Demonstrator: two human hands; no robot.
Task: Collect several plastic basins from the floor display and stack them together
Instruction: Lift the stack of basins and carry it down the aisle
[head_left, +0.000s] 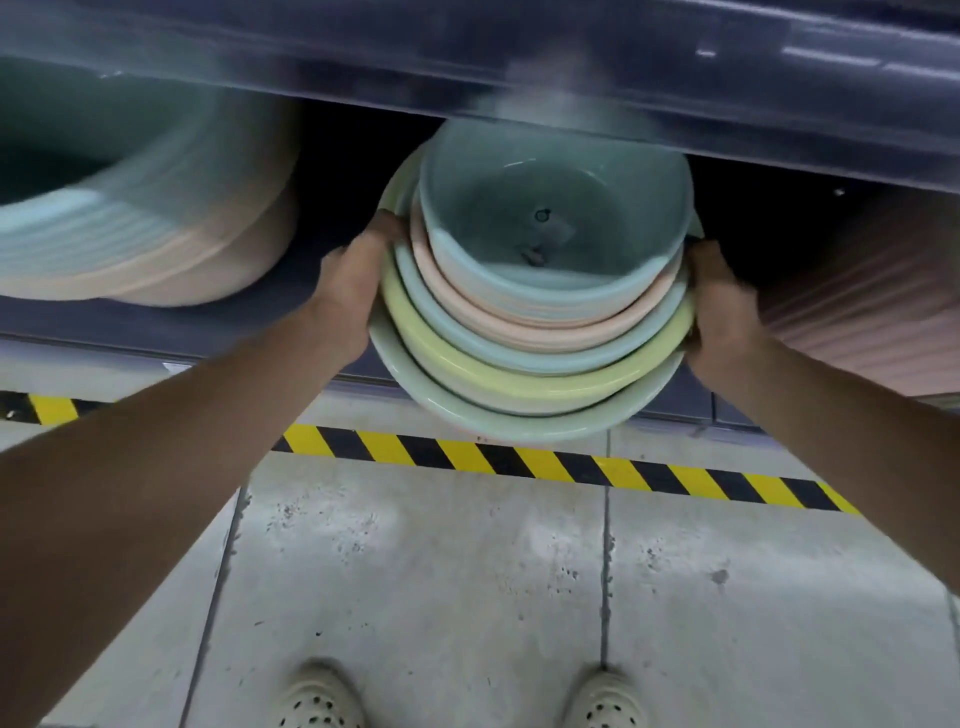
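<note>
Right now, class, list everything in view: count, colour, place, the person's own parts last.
Held basin stack: one, blue, pink, yellow, green rims; centre.
Left basin stack: one, blue over pink, blurred; shelf, left.
Right basin stack: one, pink; right edge.
Shelf: one, dark grey; top.
Hazard tape: one strip, yellow-black; floor.
Floor: one, grey concrete; below.
Shoes: two, pale; bottom edge.
Left hand: one; grip on held stack's left rim.
Right hand: one; grip on its right rim.
</note>
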